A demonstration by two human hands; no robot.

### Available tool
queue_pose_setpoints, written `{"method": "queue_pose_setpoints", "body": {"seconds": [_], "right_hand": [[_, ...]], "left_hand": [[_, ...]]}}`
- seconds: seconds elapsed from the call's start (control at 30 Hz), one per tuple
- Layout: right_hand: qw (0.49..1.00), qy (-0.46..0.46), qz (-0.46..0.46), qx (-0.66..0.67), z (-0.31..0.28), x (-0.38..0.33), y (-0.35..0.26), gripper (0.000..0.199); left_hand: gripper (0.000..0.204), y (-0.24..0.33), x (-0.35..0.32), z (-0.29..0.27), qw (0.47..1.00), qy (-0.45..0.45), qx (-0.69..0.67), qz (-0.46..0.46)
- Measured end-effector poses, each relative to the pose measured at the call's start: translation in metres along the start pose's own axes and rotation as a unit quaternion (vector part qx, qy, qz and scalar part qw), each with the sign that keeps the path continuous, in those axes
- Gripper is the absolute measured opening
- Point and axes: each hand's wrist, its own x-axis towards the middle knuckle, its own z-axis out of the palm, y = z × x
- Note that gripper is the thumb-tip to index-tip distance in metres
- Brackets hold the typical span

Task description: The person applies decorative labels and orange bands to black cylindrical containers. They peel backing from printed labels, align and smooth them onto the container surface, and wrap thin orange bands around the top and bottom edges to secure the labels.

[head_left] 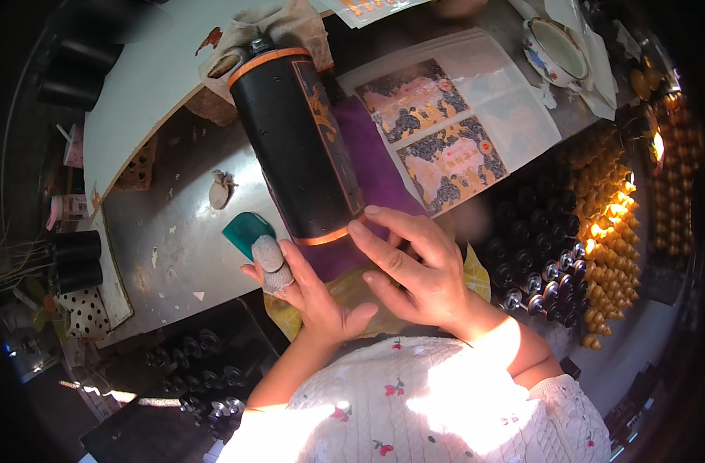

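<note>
Slanting lengthwise away leftward, the cylinder (294,150) has its near end against the spread, nearer right hand (423,270); whether the left hand (315,299) grips the scraper (243,230) is unclear.

Harsh light totally blows out patches of the sweater (398,386) near. Gold pieces (611,247) right glare; rim's dark, bendy.
</note>
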Motion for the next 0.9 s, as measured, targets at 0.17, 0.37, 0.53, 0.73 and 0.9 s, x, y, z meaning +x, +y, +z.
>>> {"method": "queue_pose_setpoints", "body": {"seconds": [0.17,0.37,0.53,0.73,0.9], "right_hand": [[1.000,0.010,0.004,0.008,0.003,-0.002,-0.001,0.060],[1.000,0.011,0.009,0.013,0.004,-0.003,0.000,0.058],[0.884,0.205,0.290,0.305,-0.026,0.001,0.014,0.037],[0.822,0.300,0.274,0.398,-0.029,0.035,-0.004,0.035],[0.989,0.071,0.092,0.090,0.011,0.046,-0.035,0.047]], "left_hand": [[0.122,0.004,0.006,-0.006,0.993,-0.079,0.082,0.017],[0.100,0.011,0.012,-0.005,0.982,-0.070,0.149,0.091],[0.096,-0.007,0.006,-0.020,0.981,-0.010,0.116,0.157],[0.114,0.002,0.068,-0.021,0.985,-0.044,0.159,0.055],[0.106,0.012,0.106,-0.020,0.989,-0.070,0.127,0.035]]}}
